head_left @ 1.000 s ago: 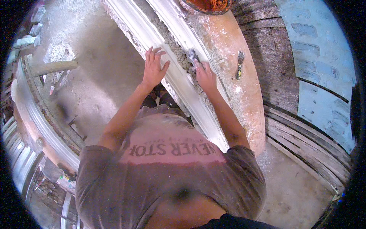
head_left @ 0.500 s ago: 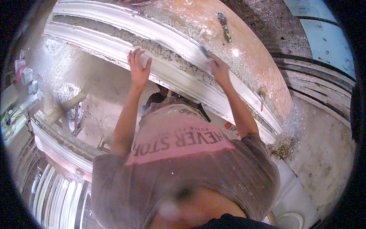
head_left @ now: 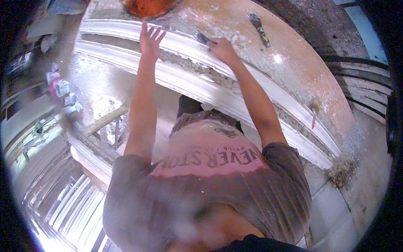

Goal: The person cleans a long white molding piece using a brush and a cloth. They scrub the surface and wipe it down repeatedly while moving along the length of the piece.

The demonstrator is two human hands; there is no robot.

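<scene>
Left hand (head_left: 150,41) flat, spread on white moulding (head_left: 201,84); right hand (head_left: 222,49) gripping small tool (head_left: 203,38); orange bowl (head_left: 149,6) just beyond.

Long curved moulding (head_left: 201,80) running from upper left to lower right of frame, lying on workbench (head_left: 302,71). Bowl (head_left: 149,6) at top centre, behind moulding. Scraper (head_left: 258,27) upper right on workbench. Stacked mouldings (head_left: 71,206) at lower left.

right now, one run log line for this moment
left hand: flat on white moulding | right hand: holding small tool on moulding | orange bowl: above
</scene>
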